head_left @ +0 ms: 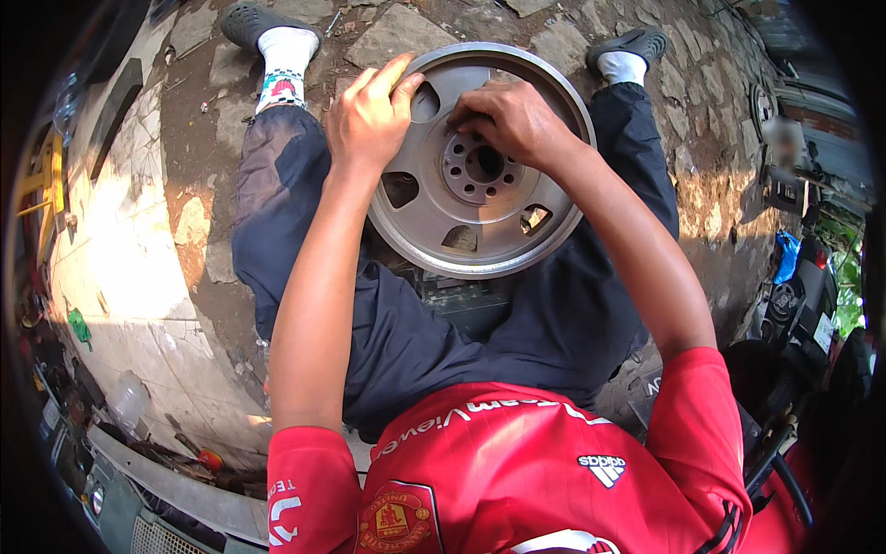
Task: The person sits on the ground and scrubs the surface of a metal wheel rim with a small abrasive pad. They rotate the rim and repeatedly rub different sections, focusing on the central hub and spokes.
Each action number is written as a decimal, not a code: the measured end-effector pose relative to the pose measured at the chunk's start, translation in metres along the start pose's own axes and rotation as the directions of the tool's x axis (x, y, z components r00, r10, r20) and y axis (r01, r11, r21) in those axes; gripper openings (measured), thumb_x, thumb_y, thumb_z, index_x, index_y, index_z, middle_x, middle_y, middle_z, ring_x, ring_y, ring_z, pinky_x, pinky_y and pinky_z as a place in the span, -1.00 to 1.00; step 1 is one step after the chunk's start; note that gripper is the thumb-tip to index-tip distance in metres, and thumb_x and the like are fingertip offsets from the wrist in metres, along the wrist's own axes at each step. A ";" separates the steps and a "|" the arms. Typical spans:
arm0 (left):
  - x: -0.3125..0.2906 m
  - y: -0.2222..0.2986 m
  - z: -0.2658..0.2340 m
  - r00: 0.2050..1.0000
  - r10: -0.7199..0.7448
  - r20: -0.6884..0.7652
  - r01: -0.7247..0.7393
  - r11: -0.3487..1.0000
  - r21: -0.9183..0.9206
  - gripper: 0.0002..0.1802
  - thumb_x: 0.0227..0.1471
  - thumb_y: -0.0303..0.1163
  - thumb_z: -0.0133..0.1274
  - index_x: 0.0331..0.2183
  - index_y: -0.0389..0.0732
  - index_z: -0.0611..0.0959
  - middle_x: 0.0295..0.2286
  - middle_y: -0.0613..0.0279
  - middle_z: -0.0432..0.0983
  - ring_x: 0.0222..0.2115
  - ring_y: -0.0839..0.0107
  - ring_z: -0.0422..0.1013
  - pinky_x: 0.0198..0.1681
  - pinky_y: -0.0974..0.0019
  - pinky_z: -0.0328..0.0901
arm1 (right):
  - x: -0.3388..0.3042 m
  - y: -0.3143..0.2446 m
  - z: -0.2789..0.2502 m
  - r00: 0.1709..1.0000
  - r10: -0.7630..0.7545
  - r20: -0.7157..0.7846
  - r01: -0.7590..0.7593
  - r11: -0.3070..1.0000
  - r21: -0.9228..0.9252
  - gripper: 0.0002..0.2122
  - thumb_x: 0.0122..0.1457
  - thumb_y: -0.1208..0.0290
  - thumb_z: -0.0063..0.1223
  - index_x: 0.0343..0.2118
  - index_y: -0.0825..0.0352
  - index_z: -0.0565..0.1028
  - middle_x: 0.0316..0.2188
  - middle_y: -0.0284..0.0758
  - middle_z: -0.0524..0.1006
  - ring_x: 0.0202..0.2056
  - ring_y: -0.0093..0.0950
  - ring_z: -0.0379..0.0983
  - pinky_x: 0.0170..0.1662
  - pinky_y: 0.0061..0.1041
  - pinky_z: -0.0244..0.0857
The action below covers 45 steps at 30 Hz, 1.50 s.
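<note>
A grey metal wheel rim (498,228) is tilted up between my legs. It has a round centre hole ringed by small bolt holes, and larger openings sit around its disc. My left hand (367,118) grips its upper left edge, with the thumb on the near face and the fingers along the lip. My right hand (519,118) is closed, fingers curled down against the disc just above the hub. Whatever those fingers hold, if anything, is hidden beneath them. Part of the rim's upper right face lies behind the right hand.
Below the rim, between my thighs, a dark object (466,300) shows partly. Uneven stone paving (397,37) lies beyond. A dark angled bar (117,115) and a yellow metal frame (51,180) are at the left. A clear plastic container (129,397) stands lower left; a motorbike (798,295) is at the right.
</note>
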State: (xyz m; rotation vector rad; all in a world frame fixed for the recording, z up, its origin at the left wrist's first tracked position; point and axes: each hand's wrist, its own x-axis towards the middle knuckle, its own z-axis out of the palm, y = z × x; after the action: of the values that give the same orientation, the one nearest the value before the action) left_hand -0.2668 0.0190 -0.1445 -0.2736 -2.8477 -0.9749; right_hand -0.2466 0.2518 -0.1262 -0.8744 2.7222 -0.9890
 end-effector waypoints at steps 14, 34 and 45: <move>0.001 -0.003 0.006 1.000 0.008 -0.023 -0.009 0.998 -0.056 -0.63 0.26 -0.10 0.23 0.05 0.02 0.78 -0.21 0.06 0.72 -0.21 -0.09 0.64 -0.17 -0.02 0.52 | 0.011 -0.008 -0.010 0.990 0.014 0.139 -0.013 1.000 -0.006 -0.83 0.10 0.48 0.31 -0.21 0.28 0.68 -0.30 -0.20 0.70 -0.21 -0.13 0.63 -0.07 -0.19 0.52; -0.001 -0.006 0.009 0.990 0.046 -0.130 -0.057 0.995 -0.087 -0.64 0.21 -0.08 0.27 -0.02 0.03 0.81 -0.28 0.01 0.73 -0.29 -0.09 0.66 -0.23 -0.03 0.56 | 0.007 -0.001 -0.013 0.994 -0.092 0.052 0.096 0.993 -0.066 -0.82 0.09 0.45 0.35 -0.22 0.24 0.72 -0.28 -0.25 0.72 -0.18 -0.18 0.62 -0.05 -0.22 0.54; -0.001 -0.004 0.009 0.995 0.024 -0.093 -0.031 0.997 -0.078 -0.64 0.24 -0.12 0.26 0.02 0.00 0.79 -0.22 0.09 0.74 -0.22 -0.01 0.66 -0.16 0.04 0.52 | -0.091 -0.021 0.011 0.786 0.487 -0.381 -0.493 0.866 0.090 -0.83 0.14 0.41 0.46 -0.27 0.34 0.69 -0.34 -0.11 0.73 -0.29 -0.18 0.73 -0.20 -0.32 0.55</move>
State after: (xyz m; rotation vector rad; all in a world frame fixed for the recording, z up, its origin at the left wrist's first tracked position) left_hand -0.2668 0.0207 -0.1542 -0.2668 -2.7197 -1.0673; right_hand -0.1580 0.2835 -0.1299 0.0799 3.0265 -1.1118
